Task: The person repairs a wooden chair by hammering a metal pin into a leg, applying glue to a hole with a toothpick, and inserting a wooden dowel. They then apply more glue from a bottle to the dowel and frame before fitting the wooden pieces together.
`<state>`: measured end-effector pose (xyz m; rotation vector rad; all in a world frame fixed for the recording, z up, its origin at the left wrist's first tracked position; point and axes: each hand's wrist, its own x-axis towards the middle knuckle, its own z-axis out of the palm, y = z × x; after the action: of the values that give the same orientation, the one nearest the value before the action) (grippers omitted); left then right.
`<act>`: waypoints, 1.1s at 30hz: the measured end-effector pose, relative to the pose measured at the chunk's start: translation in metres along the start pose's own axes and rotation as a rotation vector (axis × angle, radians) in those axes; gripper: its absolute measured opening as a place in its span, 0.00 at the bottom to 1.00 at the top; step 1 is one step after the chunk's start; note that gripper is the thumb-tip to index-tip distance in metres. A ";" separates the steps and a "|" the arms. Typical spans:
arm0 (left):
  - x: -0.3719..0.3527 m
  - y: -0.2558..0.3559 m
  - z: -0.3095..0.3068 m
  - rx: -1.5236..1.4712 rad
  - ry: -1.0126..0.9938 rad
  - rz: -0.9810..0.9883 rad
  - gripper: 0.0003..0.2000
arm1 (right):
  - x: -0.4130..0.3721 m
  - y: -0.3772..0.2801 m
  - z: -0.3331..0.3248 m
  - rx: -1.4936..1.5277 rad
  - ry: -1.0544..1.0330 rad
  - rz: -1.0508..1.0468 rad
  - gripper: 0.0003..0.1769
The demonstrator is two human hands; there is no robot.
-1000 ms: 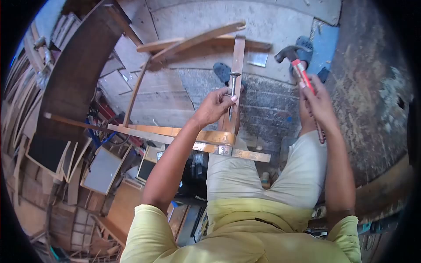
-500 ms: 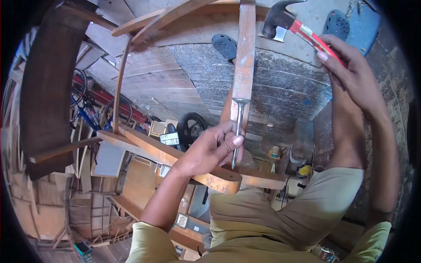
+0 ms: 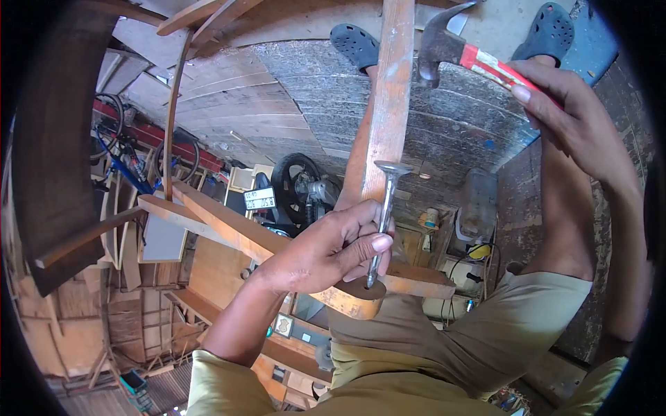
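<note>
My left hand (image 3: 322, 253) is closed around a shiny metal rod with a wide, flat, flared head, shaped like an engine valve (image 3: 386, 211). The rod leans slightly, head up, its narrow tip at a dark spot near the rounded end of a wooden arm piece (image 3: 350, 303). That hand rests close over the wood. In my right hand (image 3: 576, 118) is a claw hammer (image 3: 444, 50), gripped by its red handle with worn pale patches. Its dark steel head is held up beside a long wooden bar (image 3: 390, 97), apart from the rod.
More of the wooden frame, including a curved slat (image 3: 177, 104), extends to the left. A dark wide panel (image 3: 59, 152) stands at far left. Behind are a blue bicycle (image 3: 128, 166) and a motorcycle wheel (image 3: 295, 184). A clear plastic container (image 3: 479, 201) sits at right.
The rod's tip has come down to the wooden arm's rounded end, and its head has tilted right. The hammer has shifted slightly down and right, its head turned. The camera view has also shifted.
</note>
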<state>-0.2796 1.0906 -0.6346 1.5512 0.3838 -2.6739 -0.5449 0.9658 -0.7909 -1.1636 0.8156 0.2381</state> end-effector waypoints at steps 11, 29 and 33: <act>0.001 -0.001 -0.005 -0.013 -0.026 0.002 0.09 | 0.007 -0.017 -0.005 0.171 -0.080 0.289 0.21; 0.001 0.008 -0.006 0.016 -0.083 0.011 0.09 | 0.034 -0.042 -0.020 0.263 0.087 0.384 0.20; 0.001 0.006 -0.006 -0.005 -0.099 0.038 0.08 | 0.021 -0.023 -0.009 0.196 0.006 0.419 0.19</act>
<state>-0.2742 1.0864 -0.6395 1.4024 0.3528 -2.7051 -0.5211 0.9436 -0.7901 -0.8025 1.0605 0.4885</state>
